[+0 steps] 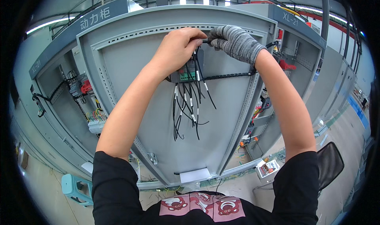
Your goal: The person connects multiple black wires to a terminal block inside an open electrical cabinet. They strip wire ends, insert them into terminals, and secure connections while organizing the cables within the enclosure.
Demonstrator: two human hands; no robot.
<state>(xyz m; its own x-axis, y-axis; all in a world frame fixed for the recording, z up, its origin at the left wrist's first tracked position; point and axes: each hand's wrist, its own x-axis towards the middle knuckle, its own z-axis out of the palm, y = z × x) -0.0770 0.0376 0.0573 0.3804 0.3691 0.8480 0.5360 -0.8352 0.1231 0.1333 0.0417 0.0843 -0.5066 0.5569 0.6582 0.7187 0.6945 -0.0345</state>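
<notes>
My bare left hand [180, 46] and my right hand [237, 42], in a grey knit glove, meet near the top of a grey cabinet door [138, 94]. Both are closed with the fingers pinched, and a short length of black wire [205, 41] shows between them. Just below sits a dark device with a green terminal block [187, 76], partly hidden by my left hand. Several thin black wires [192, 106] with white marker sleeves hang loose in front of it. A wrapped black wire harness [227, 77] runs from the device to the door's right edge.
Open cabinets with red-handled switches [86, 86] and wiring flank the door on both sides. A teal stool [75, 187] stands at lower left. At lower right are a white box of small parts [268, 168] and a black mesh chair back [330, 165]. Wire scraps litter the floor.
</notes>
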